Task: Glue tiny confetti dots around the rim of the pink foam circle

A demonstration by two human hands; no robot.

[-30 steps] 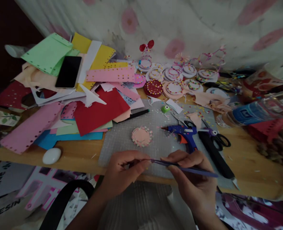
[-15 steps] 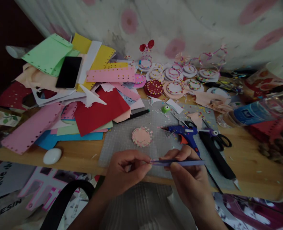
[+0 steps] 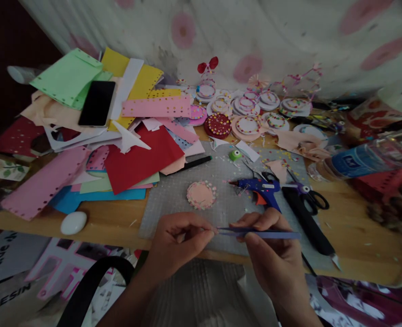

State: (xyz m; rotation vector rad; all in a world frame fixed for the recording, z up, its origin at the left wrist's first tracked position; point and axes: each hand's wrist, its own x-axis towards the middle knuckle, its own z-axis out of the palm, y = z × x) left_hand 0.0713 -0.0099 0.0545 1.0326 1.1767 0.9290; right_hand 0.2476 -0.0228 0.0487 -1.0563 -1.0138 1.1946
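Observation:
My right hand [image 3: 272, 245] holds a pair of slim blue-purple tweezers [image 3: 279, 235] almost level above the front of the grey cutting mat [image 3: 163, 204]. Their tips point left, to the fingertips of my left hand [image 3: 183, 245]. Thumb and forefinger of that hand are pinched together; what lies between them is too small to make out. Just beyond my hands, a round peach paper disc [image 3: 201, 194] with a beaded-looking rim lies flat on the mat. A blue glue gun [image 3: 264, 185] rests to its right, nozzle toward the disc.
Black-handled scissors [image 3: 315, 202] and a black utility knife [image 3: 306, 222] lie right of the glue gun. Coloured paper sheets [image 3: 142, 159] and a phone [image 3: 97, 103] pile up on the left. Decorated paper discs [image 3: 217, 126] line the back. A bottle [image 3: 354, 161] stands at right.
The tweezers and my right hand have shifted slightly right. My left hand stays almost in place, still pinched, and the tweezer tips now show more clearly beside its fingertips.

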